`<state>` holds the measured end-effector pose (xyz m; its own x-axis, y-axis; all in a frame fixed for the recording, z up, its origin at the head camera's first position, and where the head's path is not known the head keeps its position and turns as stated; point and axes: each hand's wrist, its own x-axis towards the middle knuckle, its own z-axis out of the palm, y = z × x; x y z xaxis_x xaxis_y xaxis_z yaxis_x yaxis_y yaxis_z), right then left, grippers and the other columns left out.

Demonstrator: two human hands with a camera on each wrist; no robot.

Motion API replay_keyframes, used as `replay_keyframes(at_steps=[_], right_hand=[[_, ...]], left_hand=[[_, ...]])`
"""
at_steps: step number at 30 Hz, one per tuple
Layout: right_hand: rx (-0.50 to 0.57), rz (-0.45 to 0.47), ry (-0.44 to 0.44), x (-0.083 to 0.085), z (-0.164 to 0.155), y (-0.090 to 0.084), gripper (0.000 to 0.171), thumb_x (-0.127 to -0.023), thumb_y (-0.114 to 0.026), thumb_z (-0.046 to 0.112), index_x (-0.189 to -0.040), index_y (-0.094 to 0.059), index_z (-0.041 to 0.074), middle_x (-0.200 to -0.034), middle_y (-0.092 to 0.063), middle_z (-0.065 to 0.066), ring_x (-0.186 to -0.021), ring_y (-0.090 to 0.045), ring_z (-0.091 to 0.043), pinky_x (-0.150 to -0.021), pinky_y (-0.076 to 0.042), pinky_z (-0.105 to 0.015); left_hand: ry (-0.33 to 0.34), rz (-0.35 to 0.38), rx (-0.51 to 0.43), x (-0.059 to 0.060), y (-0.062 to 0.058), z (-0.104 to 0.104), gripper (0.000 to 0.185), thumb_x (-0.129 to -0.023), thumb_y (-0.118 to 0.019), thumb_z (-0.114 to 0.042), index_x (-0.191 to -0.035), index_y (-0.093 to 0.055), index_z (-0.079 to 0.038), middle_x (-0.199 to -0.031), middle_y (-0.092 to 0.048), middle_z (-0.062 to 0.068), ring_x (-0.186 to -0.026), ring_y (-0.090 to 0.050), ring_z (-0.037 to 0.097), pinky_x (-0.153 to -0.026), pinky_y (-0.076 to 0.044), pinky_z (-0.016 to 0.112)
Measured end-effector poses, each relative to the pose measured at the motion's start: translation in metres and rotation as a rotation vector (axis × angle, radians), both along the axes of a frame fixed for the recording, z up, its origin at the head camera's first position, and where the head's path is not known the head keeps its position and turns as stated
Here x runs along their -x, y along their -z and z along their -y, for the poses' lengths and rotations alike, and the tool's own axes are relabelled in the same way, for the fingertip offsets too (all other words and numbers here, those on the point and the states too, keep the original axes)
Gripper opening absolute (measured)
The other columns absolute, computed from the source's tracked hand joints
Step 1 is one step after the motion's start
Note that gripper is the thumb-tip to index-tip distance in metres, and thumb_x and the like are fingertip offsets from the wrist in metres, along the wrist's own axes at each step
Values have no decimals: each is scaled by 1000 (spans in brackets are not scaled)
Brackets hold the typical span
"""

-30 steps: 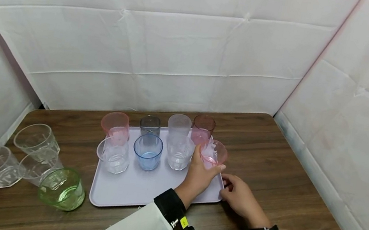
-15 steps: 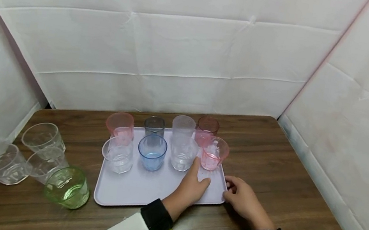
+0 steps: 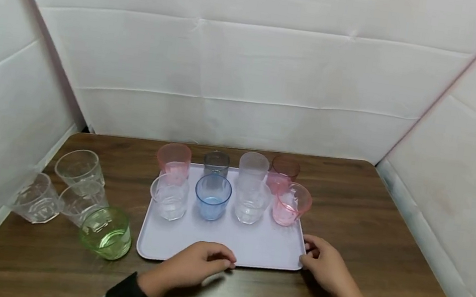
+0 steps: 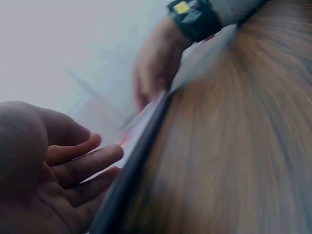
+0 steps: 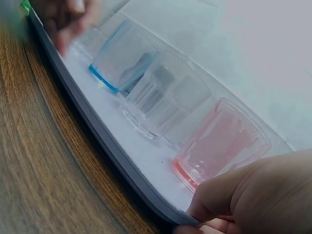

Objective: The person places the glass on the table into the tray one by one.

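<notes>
A lilac tray (image 3: 206,245) is seen lying flat on a brown wooden table (image 3: 388,251), in front of white padded walls (image 3: 248,79). The right hand (image 3: 325,268) is placed at the tray's near right corner; in the right wrist view its thumb (image 5: 219,200) is pressed on the rim there, with the other fingers curled below, so the corner appears to be pinched. The left hand (image 3: 191,269) is held at the near edge of the tray, left of the middle, with its fingers loosely curled and relaxed; in the left wrist view they are shown beside the rim, and it cannot be told whether the rim is touched. Nothing is gripped by this hand. Eight cups are standing upright on the far half of the tray in two rows. In the near row a clear cup (image 3: 169,197), a blue cup (image 3: 212,197), another clear cup (image 3: 250,202) and a pink cup (image 3: 290,204) are found. Off the tray, well to the left on the table, a green cup (image 3: 107,232) is standing just beside three clear glasses (image 3: 78,182).
</notes>
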<state>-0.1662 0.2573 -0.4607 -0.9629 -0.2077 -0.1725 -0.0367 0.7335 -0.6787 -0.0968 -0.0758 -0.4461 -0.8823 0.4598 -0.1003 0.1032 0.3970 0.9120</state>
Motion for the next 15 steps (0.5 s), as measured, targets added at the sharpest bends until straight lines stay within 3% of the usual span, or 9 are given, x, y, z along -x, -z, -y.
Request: replay_keyframes(at_steps=[3, 7, 10, 15], right_hand=[[-8, -8, 14, -2, -4, 0, 51, -85, -66, 6, -135, -58, -3, -107, -60, -9, -87, -56, -18, -70, -47, -26], [-8, -13, -2, -2, -5, 0, 51, -86, -67, 8, -135, -57, -4, -107, -60, -9, -88, -56, -17, -70, -47, -25], [-8, -7, -3, -1, -3, -1, 52, -86, -68, 8, -135, -57, -4, -107, -60, -9, -87, -56, -17, -69, -46, -26], [-18, 5, 1, 0, 0, 0, 52, -86, -68, 7, -136, -57, -3, -108, -60, -9, -88, -56, -18, -70, -46, -26]], left_hand=[[-7, -62, -46, -11, -10, 29, 22, -103, -59, -24, -111, -73, -10, -101, -74, -4, -98, -64, 5, -92, -50, 28], [-69, -118, -190, -31, -29, 70, 23, -102, -58, -13, -111, -69, 6, -98, -75, 11, -92, -67, 7, -84, -56, 27], [-164, -174, -236, -45, -47, 101, 20, -102, -55, -5, -111, -67, 9, -96, -75, 11, -90, -69, 7, -79, -58, 28], [-390, -274, -194, -64, -66, 156, 19, -102, -53, -1, -112, -69, 4, -96, -76, 2, -88, -70, 9, -76, -56, 24]])
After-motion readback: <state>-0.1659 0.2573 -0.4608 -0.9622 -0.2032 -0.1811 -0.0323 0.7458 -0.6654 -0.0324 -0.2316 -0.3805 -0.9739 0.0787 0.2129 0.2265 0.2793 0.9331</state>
